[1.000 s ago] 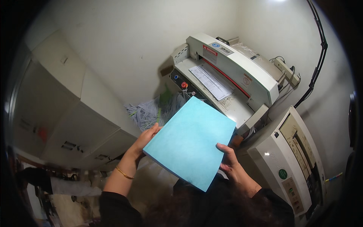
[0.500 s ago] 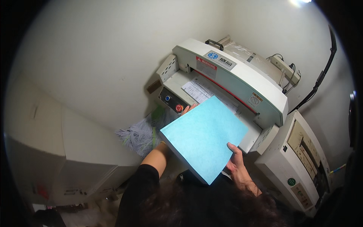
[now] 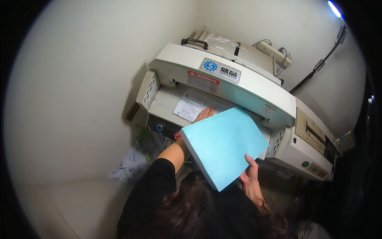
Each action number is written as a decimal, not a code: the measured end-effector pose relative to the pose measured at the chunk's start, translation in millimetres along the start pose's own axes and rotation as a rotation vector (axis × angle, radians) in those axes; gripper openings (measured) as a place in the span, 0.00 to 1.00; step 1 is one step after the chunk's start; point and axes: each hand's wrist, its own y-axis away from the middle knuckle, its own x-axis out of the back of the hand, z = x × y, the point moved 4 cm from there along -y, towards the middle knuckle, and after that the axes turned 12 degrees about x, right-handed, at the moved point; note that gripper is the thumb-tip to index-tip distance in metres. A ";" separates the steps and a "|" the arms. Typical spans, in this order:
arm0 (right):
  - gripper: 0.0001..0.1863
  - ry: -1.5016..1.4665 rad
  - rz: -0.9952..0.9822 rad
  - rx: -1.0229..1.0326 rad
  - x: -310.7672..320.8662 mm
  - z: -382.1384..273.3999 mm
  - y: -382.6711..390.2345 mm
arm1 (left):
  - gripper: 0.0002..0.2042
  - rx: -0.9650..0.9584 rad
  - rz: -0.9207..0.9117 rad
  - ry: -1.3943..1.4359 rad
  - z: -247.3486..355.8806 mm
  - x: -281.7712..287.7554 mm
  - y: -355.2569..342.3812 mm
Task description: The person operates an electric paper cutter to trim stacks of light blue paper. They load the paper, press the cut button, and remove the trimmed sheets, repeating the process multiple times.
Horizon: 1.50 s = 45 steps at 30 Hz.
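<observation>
My right hand (image 3: 250,171) grips the lower right edge of a thick light-blue bound block (image 3: 223,147), its thumb on top. The block is held tilted over the front of a white paper cutter (image 3: 171,55). My left hand (image 3: 205,113) reaches in beneath the block's upper left part, fingers extended on printed papers (image 3: 187,103) lying on the cutter's bed (image 3: 161,99); its palm and wrist are partly hidden by the block.
A red stop button (image 3: 177,136) and blue button (image 3: 159,127) are on the cutter's front panel. Shredded paper strips (image 3: 129,165) lie below left. A second white machine (image 3: 310,135) stands to the right. A white wall (image 3: 71,79) bounds the left.
My left hand has left the block's edge and moved forward onto the papers in the cutter. My right hand still grips the block, now over the cutter's front. The view has shifted.
</observation>
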 end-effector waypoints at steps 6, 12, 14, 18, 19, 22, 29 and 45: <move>0.27 -0.061 0.174 0.186 -31.8 42.2 -15.2 | 0.24 0.194 -0.224 0.108 35.3 -7.1 35.9; 0.21 -0.225 0.259 0.103 -70.6 73.1 -52.5 | 0.23 0.298 -0.362 0.165 32.0 -6.5 37.2; 0.22 -0.285 0.298 0.094 -76.8 83.4 -64.9 | 0.21 0.331 -0.557 0.161 36.5 4.5 29.2; 0.22 -0.337 0.249 0.053 -83.7 103.5 -81.2 | 0.15 0.354 -0.555 0.079 26.0 -4.8 40.4; 0.23 -0.352 0.242 0.033 -85.1 105.6 -82.5 | 0.13 0.388 -0.488 0.105 23.6 -8.6 43.4; 0.25 -0.347 0.233 0.078 -90.4 103.5 -83.4 | 0.15 0.156 -0.430 -0.212 35.9 -9.8 42.4; 0.22 -0.414 0.287 -0.012 -83.0 110.4 -111.6 | 0.15 0.264 -0.415 0.089 23.0 -26.2 44.5; 0.13 -0.321 0.189 0.029 -97.9 76.0 -193.4 | 0.33 0.143 -0.496 -0.186 31.6 1.2 -39.7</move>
